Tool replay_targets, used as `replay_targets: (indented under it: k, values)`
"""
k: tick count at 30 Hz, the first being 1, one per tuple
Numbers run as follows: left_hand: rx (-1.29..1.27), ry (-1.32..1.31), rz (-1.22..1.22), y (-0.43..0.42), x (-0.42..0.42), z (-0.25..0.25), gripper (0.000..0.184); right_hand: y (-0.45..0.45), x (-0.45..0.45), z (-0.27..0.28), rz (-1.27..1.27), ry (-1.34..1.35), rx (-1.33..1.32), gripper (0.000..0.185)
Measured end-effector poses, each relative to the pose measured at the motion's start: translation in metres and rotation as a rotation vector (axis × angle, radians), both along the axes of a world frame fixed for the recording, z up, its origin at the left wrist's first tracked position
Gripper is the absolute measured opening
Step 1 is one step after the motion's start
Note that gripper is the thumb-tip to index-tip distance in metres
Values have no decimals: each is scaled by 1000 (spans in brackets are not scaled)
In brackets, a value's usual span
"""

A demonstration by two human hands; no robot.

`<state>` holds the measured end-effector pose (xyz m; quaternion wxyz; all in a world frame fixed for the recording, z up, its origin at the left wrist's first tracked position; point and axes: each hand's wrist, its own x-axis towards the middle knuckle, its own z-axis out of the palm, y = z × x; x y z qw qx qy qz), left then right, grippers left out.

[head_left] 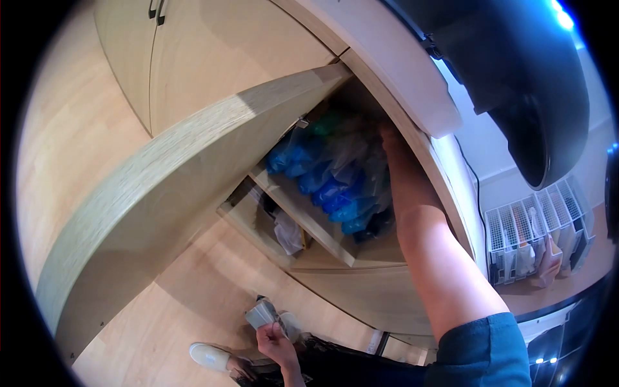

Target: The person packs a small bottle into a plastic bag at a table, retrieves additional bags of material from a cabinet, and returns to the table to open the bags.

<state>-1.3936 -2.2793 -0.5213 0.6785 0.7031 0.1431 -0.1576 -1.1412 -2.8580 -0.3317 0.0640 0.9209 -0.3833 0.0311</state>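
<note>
From where I stand, the open cupboard door (187,174) takes up much of the left side of the frame, swung out beside the compartment, while the countertop edge (412,126) runs over the reaching arm and leaves the upper back of the space in shadow. A shelf board (309,222) separates the bags from a lower compartment, where a crumpled white item (288,233) sits. Over at upper right hangs a big dark curved object (535,97), and at right a white wire rack (538,222) holds packets, with a thin black cable (478,193) running down just beside it. Shoes (209,356) show on the floor at lower left. The plastic bags (338,187), blue mostly, with some clear and a green one, are bunched in the middle of the frame, just to the left of the right forearm (419,226). That arm goes deep in; the right hand (385,134) is lost in the gloom near the clear bags, so I can't tell how far it is open or whether it has hold of anything. At lower centre, the left hand (277,346) is closed around the end of a small grey packet (260,315), outside the cupboard and well apart from the bags.
</note>
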Motion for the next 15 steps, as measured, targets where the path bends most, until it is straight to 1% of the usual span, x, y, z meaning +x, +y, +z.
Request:
replay_targets:
  k: [5, 8, 11, 15]
  values:
    - [-8, 10, 3, 0, -1, -1, 12, 5, 2, 1, 41, -36, -81, 37]
    - [-12, 16, -1, -1, -2, -2, 12, 16, 9, -16, 188, -100, -178, 35]
    - [2, 21, -11, -3, 0, 2, 12, 43, 20, -45, 415, -124, -252, 33]
    - [12, 18, -46, -5, 3, 6, 12, 99, 8, -41, 526, -185, -279, 28]
